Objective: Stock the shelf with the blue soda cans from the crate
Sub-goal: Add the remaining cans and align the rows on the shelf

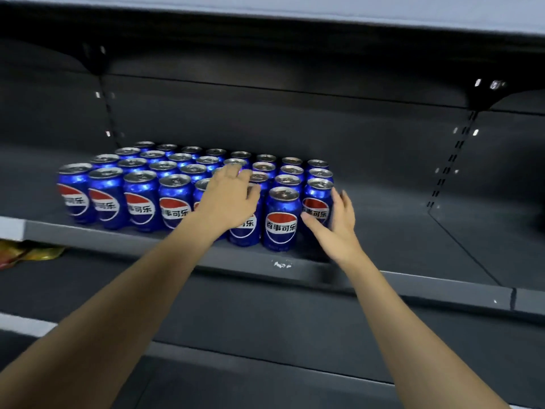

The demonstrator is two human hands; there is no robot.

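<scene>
Several blue soda cans [281,219] stand upright in rows on the dark grey shelf [398,231], filling its left and middle part. My left hand [228,196] reaches over the front cans, fingers loosely spread above their tops, covering parts of two cans. My right hand [336,219] is beside the rightmost front can [317,202], with straight fingers against its right side and the thumb pointing toward the can in front. Neither hand grips a can. The crate is out of view.
The shelf's right part is bare up to a thin divider [460,240]. Another shelf board [265,22] hangs close above. A lower shelf [265,320] runs beneath my arms. Colourful packets [26,252] lie at the far left below the shelf edge.
</scene>
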